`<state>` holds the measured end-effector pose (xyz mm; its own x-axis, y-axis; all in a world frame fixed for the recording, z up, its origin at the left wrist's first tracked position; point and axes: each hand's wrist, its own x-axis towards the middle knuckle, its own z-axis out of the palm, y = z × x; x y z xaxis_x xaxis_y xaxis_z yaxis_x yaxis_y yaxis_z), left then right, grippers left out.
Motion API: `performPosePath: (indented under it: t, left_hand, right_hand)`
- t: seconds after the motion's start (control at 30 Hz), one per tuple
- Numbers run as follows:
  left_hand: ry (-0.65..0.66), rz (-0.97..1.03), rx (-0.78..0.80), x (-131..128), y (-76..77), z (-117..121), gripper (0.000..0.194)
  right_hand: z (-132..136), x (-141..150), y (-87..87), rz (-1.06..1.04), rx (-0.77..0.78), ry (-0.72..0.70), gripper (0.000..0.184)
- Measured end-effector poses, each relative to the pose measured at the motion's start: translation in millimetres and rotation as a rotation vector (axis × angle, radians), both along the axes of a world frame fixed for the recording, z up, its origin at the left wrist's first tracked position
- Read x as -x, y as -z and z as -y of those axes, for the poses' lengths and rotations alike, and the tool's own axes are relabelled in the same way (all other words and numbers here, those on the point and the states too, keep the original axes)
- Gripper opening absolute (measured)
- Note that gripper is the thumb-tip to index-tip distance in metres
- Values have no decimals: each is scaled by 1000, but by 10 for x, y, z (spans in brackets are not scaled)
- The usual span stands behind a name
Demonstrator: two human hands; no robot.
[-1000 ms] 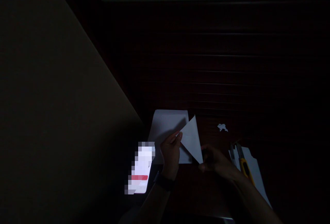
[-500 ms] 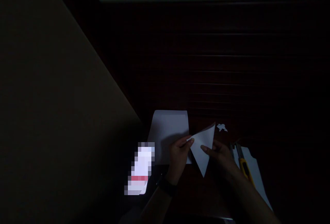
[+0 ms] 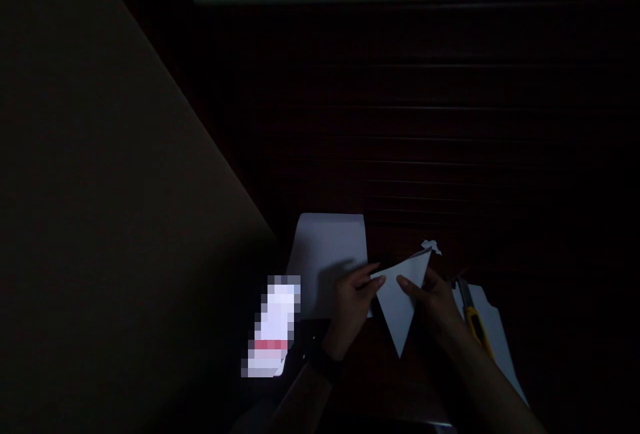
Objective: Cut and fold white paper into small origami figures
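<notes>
We are holding both forearms forward, wrists angling inward. Our left hand point(image 3: 353, 304), a dark band point(image 3: 324, 364) circling its wrist, is pinching the left corner of a folded paper triangle point(image 3: 400, 314) between thumb and fingers. Our right hand point(image 3: 441, 307) is pinching it near the right edge, thumb lying in front, fingers going behind. The triangle is hanging between our hands, one point facing us. Its upper right tip is partly hiding a white scrap point(image 3: 434, 246). White paper point(image 3: 330, 241) is lying leftward, a lit phone point(image 3: 275, 317) nearer us; our right forearm is crossing beside a yellow knife point(image 3: 476, 329) resting on another sheet point(image 3: 493, 314).
</notes>
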<state>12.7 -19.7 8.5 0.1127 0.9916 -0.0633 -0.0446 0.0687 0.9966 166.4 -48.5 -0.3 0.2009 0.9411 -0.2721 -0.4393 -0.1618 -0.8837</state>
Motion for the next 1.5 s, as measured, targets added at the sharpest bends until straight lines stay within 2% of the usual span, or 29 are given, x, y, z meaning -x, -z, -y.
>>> performPosePath:
  t: [0.2,0.47,0.73,1.07,1.3,1.5]
  left_hand:
    - [4,22,19,-1,-44,9,31]
    - [3,20,-3,-14,-9,43,29]
    - [15,-25,-16,1,23,44,28]
    - [23,-12,18,-4,48,45,23]
    - [66,1,27,1,23,50,23]
    - [72,-15,43,8,38,44,25]
  right_hand:
    - [-10,-8,-10,-2,8,13,42]
    - [-26,-56,-17,6,-8,76,41]
    - [-45,-133,-46,-26,38,124,28]
    - [-41,-288,-124,-48,2,173,16]
    - [-37,-366,-113,-100,7,272,16]
    - [-48,-391,-178,-37,26,367,17]
